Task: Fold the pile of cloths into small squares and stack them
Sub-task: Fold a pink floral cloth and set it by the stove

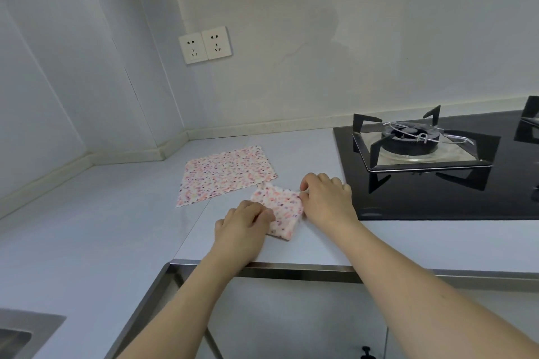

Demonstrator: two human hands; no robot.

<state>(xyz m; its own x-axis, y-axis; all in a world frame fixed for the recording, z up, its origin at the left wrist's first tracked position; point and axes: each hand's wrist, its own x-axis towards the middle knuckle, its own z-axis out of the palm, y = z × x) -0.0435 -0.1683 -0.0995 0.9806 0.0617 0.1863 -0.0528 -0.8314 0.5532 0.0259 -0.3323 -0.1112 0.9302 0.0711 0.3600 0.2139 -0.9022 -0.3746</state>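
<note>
A small folded cloth point(281, 210), white with pink and purple speckles, lies on the pale countertop point(102, 227) between my hands. My left hand point(243, 227) rests on its left edge with the fingers curled onto the fabric. My right hand point(328, 198) pinches its right edge near the far corner. A second cloth point(224, 175) of the same print lies spread flat just behind and to the left, touching the folded one at its near right corner.
A black glass gas hob point(437, 201) with a burner and pan supports point(414, 143) sits right of my hands. The counter's steel front edge point(291, 267) runs below my forearms. A sink corner point(17, 332) shows at lower left. Two wall sockets point(205, 44) are on the back wall.
</note>
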